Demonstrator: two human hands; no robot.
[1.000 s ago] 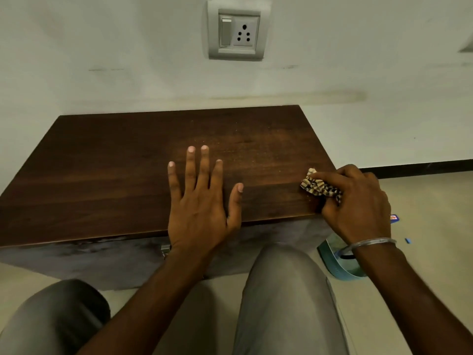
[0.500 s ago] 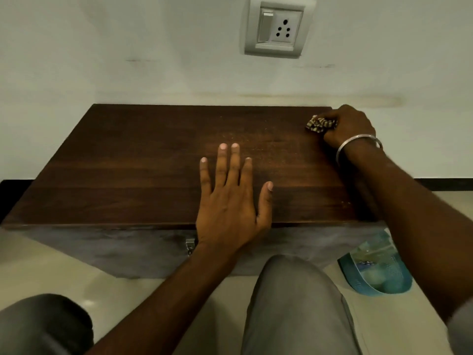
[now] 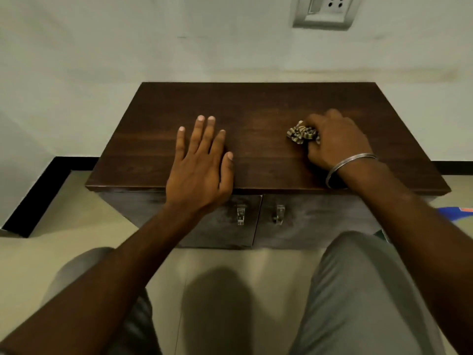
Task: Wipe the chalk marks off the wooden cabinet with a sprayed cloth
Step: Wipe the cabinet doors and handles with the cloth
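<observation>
Head view: left hand (image 3: 198,172) flat on cabinet (image 3: 256,106), fingers spread; right hand (image 3: 339,140), fingers curled round cloth (image 3: 300,134).

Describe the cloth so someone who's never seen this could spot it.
Find the dark wooden cabinet against the white wall. On its top, toward the right, the right hand grips a crumpled wad: the cloth. It alone is checked, tan and dark.

Dim, soft indoor light is seen; a blurred shadow is cast on the floor (image 3: 217,303), and edges are bowed by wide-angle distortion.
</observation>
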